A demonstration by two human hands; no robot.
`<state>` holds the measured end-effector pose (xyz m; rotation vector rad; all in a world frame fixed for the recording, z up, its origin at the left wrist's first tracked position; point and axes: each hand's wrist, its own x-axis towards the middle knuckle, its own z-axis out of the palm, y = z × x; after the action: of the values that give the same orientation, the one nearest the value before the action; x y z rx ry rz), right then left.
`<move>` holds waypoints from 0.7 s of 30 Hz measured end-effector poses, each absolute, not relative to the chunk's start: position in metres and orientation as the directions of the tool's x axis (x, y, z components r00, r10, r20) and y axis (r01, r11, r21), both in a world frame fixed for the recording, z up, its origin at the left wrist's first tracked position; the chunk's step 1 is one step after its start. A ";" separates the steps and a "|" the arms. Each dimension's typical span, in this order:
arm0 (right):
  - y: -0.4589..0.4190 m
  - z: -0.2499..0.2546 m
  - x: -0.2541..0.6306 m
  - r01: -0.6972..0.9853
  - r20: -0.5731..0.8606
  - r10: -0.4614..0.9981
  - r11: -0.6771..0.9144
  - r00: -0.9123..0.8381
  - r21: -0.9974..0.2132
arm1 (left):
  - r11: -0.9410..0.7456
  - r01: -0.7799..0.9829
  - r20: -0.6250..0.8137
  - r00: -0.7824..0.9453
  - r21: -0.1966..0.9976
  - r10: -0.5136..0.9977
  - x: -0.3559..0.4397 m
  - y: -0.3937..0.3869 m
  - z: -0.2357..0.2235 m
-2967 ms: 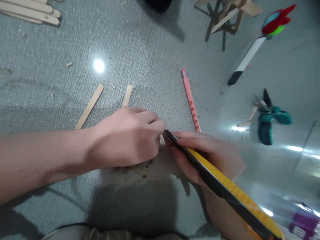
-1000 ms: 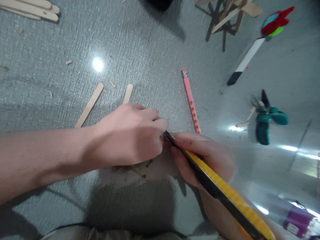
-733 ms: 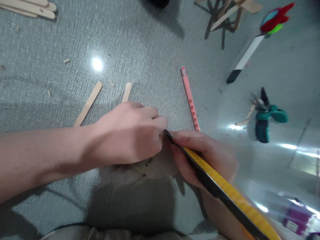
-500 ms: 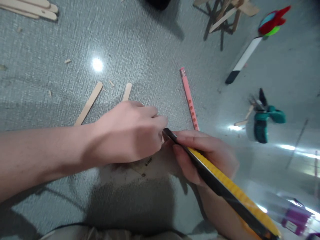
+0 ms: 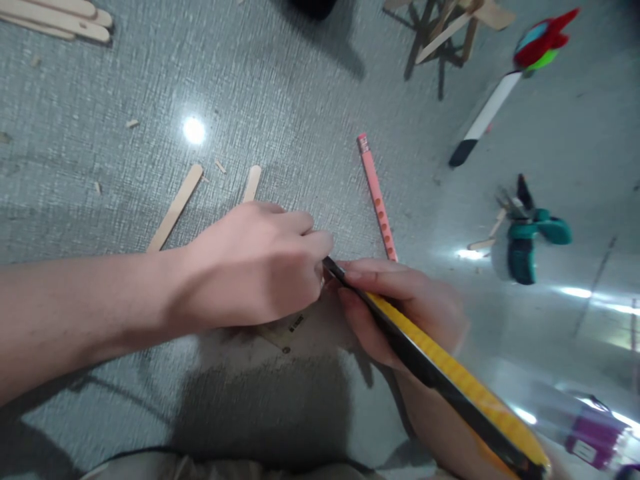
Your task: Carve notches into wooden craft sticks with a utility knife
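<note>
My left hand is closed, knuckles up, low over the table. Its fingers hide most of what they grip; a pale sliver at the fingertips looks like the end of a craft stick. Another craft stick pokes out above the knuckles, its lower part covered by the hand. My right hand is wrapped around a yellow and black utility knife, slanting up from the lower right. The knife's tip meets the left fingertips; the blade's edge cannot be made out. Under the hands lies a flat, pale printed piece.
A loose craft stick and small shavings lie at left. Several sticks are stacked top left. A pink pencil, a white-and-black pen, green-handled pliers and a stick structure are further right. A purple object sits lower right.
The knife tip shifts back and forth slightly at the left fingertips, and the right hand moves with it. The left hand keeps its grip almost in place. The whole view drifts a little.
</note>
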<state>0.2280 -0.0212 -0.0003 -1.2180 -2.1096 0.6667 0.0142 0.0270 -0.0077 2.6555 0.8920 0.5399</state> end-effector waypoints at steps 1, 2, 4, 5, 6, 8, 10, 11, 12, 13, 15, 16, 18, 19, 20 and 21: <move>-0.020 0.000 0.229 0.573 0.254 0.877 0.463 -0.408 -0.676 | -0.768 0.517 0.259 0.738 0.378 0.624 0.014 0.027 -0.008; -0.020 0.000 0.229 0.565 0.257 0.869 0.475 -0.423 -0.675 | -0.769 0.518 0.260 0.737 0.374 0.623 0.014 0.027 -0.008; -0.017 0.001 0.229 0.555 0.251 0.858 0.486 -0.447 -0.675 | -0.775 0.516 0.260 0.743 0.365 0.617 0.014 0.027 -0.008; -0.016 0.002 0.228 0.552 0.246 0.855 0.489 -0.456 -0.676 | -0.778 0.512 0.256 0.748 0.363 0.612 0.014 0.027 -0.008; -0.015 0.003 0.227 0.548 0.243 0.852 0.491 -0.463 -0.678 | -0.782 0.508 0.247 0.757 0.361 0.605 0.013 0.028 -0.007; -0.013 0.006 0.225 0.540 0.235 0.846 0.495 -0.479 -0.680 | -0.790 0.494 0.220 0.778 0.363 0.588 0.013 0.029 -0.005; -0.011 0.008 0.222 0.535 0.233 0.842 0.498 -0.487 -0.682 | -0.797 0.479 0.176 0.806 0.367 0.565 0.012 0.032 -0.004; -0.011 0.008 0.221 0.534 0.229 0.841 0.497 -0.489 -0.684 | -0.802 0.471 0.157 0.819 0.368 0.552 0.012 0.033 -0.003; -0.011 0.009 0.220 0.535 0.223 0.844 0.490 -0.487 -0.688 | -0.807 0.461 0.142 0.830 0.367 0.539 0.012 0.034 -0.002; -0.011 0.010 0.220 0.534 0.221 0.847 0.486 -0.484 -0.692 | -0.811 0.457 0.132 0.837 0.365 0.531 0.011 0.035 -0.002; -0.012 0.011 0.220 0.530 0.202 0.847 0.475 -0.491 -0.702 | -0.818 0.454 0.129 0.843 0.353 0.523 0.011 0.036 -0.002; -0.012 0.012 0.220 0.527 0.192 0.845 0.471 -0.498 -0.707 | -0.822 0.453 0.133 0.843 0.344 0.521 0.011 0.036 -0.002; -0.013 0.013 0.221 0.521 0.185 0.842 0.469 -0.506 -0.713 | -0.829 0.457 0.141 0.843 0.324 0.519 0.010 0.035 -0.003; -0.013 0.013 0.221 0.517 0.189 0.840 0.474 -0.509 -0.713 | -0.831 0.459 0.147 0.841 0.314 0.520 0.010 0.035 -0.003; -0.013 0.013 0.222 0.514 0.197 0.837 0.480 -0.510 -0.711 | -0.832 0.463 0.148 0.840 0.305 0.521 0.010 0.035 -0.003; -0.013 0.014 0.222 0.512 0.207 0.835 0.487 -0.509 -0.707 | -0.832 0.466 0.142 0.841 0.300 0.522 0.010 0.034 -0.003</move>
<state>0.2221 -0.0129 0.0135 -1.1081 -2.1973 0.7906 0.0098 0.0343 -0.0032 2.7666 0.7559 0.3191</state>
